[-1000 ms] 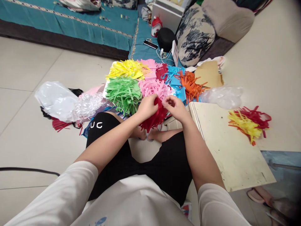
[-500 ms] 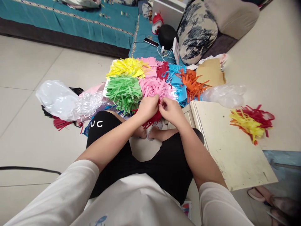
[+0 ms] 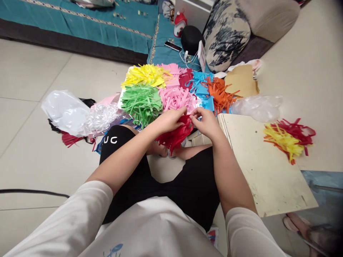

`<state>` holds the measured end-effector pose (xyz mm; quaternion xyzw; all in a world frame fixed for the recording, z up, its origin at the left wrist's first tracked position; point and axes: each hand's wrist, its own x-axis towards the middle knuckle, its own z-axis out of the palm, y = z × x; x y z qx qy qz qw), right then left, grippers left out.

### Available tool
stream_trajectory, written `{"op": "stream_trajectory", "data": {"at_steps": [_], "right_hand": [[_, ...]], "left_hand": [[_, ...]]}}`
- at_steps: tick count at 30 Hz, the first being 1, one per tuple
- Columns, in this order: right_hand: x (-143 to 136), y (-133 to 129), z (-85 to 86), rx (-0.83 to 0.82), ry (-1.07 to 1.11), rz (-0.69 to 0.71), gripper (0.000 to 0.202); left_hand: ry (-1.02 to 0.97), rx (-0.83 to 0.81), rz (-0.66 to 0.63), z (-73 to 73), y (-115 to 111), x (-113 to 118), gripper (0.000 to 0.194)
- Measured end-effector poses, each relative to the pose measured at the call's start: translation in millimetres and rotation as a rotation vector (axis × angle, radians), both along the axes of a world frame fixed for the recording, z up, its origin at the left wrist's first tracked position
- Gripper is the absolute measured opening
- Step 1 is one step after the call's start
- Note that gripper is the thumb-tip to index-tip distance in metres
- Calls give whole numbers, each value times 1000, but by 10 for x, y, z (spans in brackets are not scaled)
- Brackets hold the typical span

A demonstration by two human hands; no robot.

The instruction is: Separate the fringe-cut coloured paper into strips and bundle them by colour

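Note:
Between my two hands hangs a red paper tassel (image 3: pixel 175 136), its cut strips falling toward my knees. My left hand (image 3: pixel 173 119) is closed on its upper edge, with the fingertips partly hidden. At the tassel's top right corner, my right hand (image 3: pixel 205 120) pinches the edge between thumb and finger. Just beyond the hands lie fringed paper bundles: pink curly strips (image 3: pixel 177 98), a green bundle (image 3: pixel 142 103), a yellow bundle (image 3: pixel 147 76), blue paper (image 3: pixel 200 84) and orange strips (image 3: pixel 220 93).
On the cream board (image 3: pixel 268 171) at my right lie yellow strips (image 3: pixel 285 141) and red strips (image 3: pixel 297 132). Clear plastic bags (image 3: pixel 258 108) and a white plastic bag (image 3: pixel 66 110) flank the bundles. Behind stands a teal-covered sofa (image 3: pixel 120 32) with a phone (image 3: pixel 173 46).
The red tassel has come up and spread out into fuller view between my hands. My right hand has shifted slightly right, away from my left.

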<state>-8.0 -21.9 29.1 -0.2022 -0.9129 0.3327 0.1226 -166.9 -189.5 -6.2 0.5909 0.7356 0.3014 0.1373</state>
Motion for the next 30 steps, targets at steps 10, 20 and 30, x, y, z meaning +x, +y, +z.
{"op": "stream_trajectory", "data": {"at_steps": [10,20,30], "right_hand": [[83,138,32,-34,-161,87,13],[24,-20,-33,10,-144,149,4],[1,104,-127,51,-143,5,9]], "left_hand": [[-63,9,-242,17,-41,-69,37],[-76,10,-248,-26,4,-48,19],[-125,147,-226,0,-38,-140,11]]}}
